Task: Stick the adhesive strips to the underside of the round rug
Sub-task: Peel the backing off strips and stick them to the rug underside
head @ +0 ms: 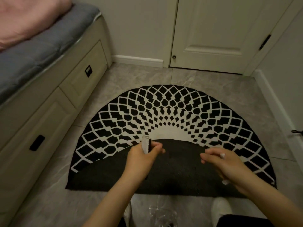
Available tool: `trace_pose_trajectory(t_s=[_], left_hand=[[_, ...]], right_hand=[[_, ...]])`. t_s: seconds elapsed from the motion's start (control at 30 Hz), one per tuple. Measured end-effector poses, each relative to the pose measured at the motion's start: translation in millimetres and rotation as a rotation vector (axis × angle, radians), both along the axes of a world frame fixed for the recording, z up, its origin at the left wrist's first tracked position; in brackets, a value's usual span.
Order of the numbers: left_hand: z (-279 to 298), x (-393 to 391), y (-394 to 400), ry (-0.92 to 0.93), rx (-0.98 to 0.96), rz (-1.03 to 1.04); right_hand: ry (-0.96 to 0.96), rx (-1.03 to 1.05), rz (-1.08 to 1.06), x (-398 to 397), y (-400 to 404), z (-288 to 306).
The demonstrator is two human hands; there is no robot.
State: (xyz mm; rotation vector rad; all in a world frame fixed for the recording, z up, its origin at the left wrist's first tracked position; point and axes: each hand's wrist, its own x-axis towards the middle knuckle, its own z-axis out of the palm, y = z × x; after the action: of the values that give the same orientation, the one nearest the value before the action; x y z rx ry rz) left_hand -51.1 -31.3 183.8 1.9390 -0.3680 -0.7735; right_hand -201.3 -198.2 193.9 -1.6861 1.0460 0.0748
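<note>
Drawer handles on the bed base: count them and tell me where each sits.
2. One dark recessed handle sits on the farther drawer front, nearer the door. The other sits on the nearer drawer front, left of the folded rug. More may lie beyond the frame's left edge.

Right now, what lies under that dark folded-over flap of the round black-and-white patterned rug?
Under the dark folded flap lies the rug's own patterned top, doubled beneath it. Grey tiled floor surrounds it. Whatever is sandwiched inside the fold is covered and cannot be seen.
</note>
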Motion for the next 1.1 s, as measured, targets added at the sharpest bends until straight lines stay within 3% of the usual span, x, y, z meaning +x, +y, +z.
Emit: trace_pose_trajectory(t_s=[0.07,0.23,0.37,0.47,0.6,0.77,0.9,1.03,1.1], left_hand=[[-10.0,13.8,0.9,0.007,0.067,0.042],[-42.4,69.5,-5.1,-0.191,0.319,-0.022],[-86.6,103.2,-10.2,-0.190,0.455,-0.165],[-117.7,122.6,-9.0,-0.316,0.558,-0.273],[-179.5,144.8,-7.4,-0.386,0.529,-0.400],[-254.2,173.9,7.5,-0.615,0.689,-0.729],[-294.9,188.5,3.4,-0.564,0.678,-0.705],[-322.8,185.9,-13.8,-0.281,0.396,-0.295],[-338.2,180.2,-20.9,-0.394,0.390,-0.266]], right_hand=[[0.070,-0.004,-0.024,-2.1,-5.1,-9.4],[0.099,0.001,-0.019,25.8,-16.0,-42.4],[0.082,0.010,-0.144,59.2,-17.0,-83.9],[0.105,0.074,-0.248,81.4,-17.7,-117.2],[0.140,0.228,-0.310,118.7,-23.7,-169.9],[0.143,0.282,-0.308,152.8,-36.0,-227.1],[0.138,0.285,-0.368,180.7,-39.0,-269.2],[0.168,0.306,-0.373,206.9,-39.3,-303.2],[0.164,0.330,-0.371,215.6,-41.3,-311.9]])
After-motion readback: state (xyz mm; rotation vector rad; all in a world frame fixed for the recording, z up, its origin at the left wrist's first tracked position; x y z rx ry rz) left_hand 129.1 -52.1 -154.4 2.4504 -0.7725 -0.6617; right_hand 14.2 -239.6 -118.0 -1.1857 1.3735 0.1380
